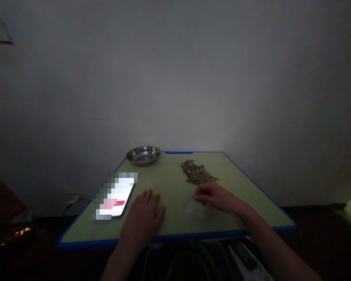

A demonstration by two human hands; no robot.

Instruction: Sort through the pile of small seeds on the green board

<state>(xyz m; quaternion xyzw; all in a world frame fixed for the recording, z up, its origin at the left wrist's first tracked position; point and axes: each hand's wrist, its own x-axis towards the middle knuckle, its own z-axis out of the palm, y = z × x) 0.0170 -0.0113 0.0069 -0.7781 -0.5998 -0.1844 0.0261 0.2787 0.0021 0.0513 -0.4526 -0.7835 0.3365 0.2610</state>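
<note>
while the left hand (144, 216) lies palm down between the left edge and the middle of the surface (169, 171), its fingers (142, 198) are stretched out and released, the thumb spread to the side. the right hand (218, 196) is toward the right half of the surface, its forearm crossing the near edge. its fingers (203, 191) are curled in together; i cannot tell whether they grasp anything. just beneath and beside them is a crumpled-looking, translucent whitish piece (197, 210), nearer the near edge; what it is exactly stays too dim to tell. the speckled brown grains (195, 173) lie scattered in a loose heap right of the middle, toward the far edge, just beyond the right hand. a shiny metal bowl (140, 164) stands upright at the far left corner, well apart from the heap. a phone (122, 191) with a lit screen, partly pixelated, lies along the left edge, near the left hand. the surface is pale green with a blue rim, and a plain grey wall (175, 78) rises behind the far edge.
</note>
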